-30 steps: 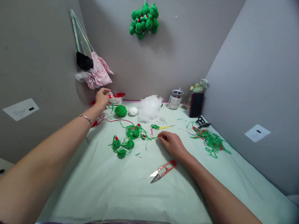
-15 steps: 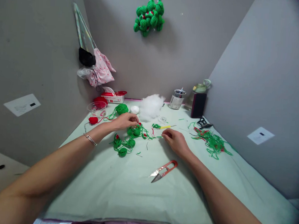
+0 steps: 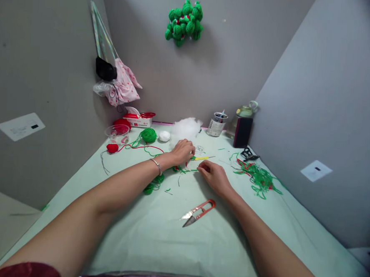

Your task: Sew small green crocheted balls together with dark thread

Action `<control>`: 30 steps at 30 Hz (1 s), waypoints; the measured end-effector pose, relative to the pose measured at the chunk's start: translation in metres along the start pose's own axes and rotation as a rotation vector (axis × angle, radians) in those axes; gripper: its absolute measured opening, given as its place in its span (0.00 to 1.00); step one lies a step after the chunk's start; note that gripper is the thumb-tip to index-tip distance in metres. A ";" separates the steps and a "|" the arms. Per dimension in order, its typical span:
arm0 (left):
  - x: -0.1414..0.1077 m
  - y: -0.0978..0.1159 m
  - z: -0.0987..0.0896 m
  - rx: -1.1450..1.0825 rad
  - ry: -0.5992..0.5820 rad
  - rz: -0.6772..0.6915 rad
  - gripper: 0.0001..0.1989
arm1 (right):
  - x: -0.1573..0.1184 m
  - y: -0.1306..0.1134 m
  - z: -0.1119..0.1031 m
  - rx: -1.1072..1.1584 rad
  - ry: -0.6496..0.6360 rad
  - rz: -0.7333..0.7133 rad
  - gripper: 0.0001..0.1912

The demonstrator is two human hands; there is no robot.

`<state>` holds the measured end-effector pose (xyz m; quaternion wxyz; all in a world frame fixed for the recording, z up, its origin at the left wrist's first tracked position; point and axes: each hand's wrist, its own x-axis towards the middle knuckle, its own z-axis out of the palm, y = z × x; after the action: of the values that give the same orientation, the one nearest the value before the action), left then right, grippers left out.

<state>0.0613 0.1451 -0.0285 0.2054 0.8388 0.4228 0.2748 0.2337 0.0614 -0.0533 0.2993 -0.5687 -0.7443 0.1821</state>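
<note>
My left hand (image 3: 183,151) reaches over the green yarn pieces, fingers bent down just in front of the white stuffing (image 3: 187,129); what its fingertips touch is hidden. Close to them lies a yellow-handled crochet hook (image 3: 201,158). To the right, my right hand (image 3: 212,173) rests on the table with thumb and fingers pinched at the end of a thin green strand (image 3: 193,170); whether it grips the strand is too small to tell. Small green crocheted balls (image 3: 148,189) lie partly under my left forearm. Orange-handled thread snips (image 3: 199,212) lie nearer me.
A green yarn ball (image 3: 149,135), a clear bowl (image 3: 118,135) and a tissue box (image 3: 139,120) stand at the back left. A tin (image 3: 217,124), bottle (image 3: 247,111) and phone (image 3: 243,133) stand back right, behind tangled yarn scraps (image 3: 260,178).
My left hand has moved right, from above the green balls to beside the crochet hook, and its forearm now covers some of them. My right hand has stayed almost in place; the view has shifted slightly.
</note>
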 end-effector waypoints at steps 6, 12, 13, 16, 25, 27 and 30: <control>-0.025 0.003 -0.060 -0.123 -0.069 -0.040 0.11 | 0.000 -0.011 -0.008 0.270 -0.014 0.044 0.10; -0.118 0.010 -0.112 -0.011 -0.416 0.103 0.14 | -0.008 -0.033 -0.006 0.526 -0.114 0.059 0.14; -0.130 0.010 -0.110 0.051 -0.417 0.116 0.14 | -0.009 -0.035 -0.004 0.541 -0.125 0.059 0.14; -0.146 0.006 -0.090 0.238 -0.419 0.124 0.14 | -0.012 -0.040 0.001 0.547 -0.155 0.059 0.14; -0.131 0.014 -0.088 -0.119 -0.192 0.026 0.06 | -0.017 -0.041 -0.007 0.739 -0.239 0.083 0.13; -0.131 0.026 -0.086 -0.268 -0.156 -0.046 0.07 | -0.021 -0.048 -0.009 0.868 -0.271 0.099 0.12; -0.129 0.042 -0.074 -0.405 -0.100 -0.068 0.07 | -0.029 -0.061 -0.007 1.018 -0.378 0.123 0.12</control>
<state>-0.0236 0.0235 0.0153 0.3996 0.7783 0.3761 0.3052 0.1983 0.0157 -0.0173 0.3863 -0.3518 -0.5684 0.6356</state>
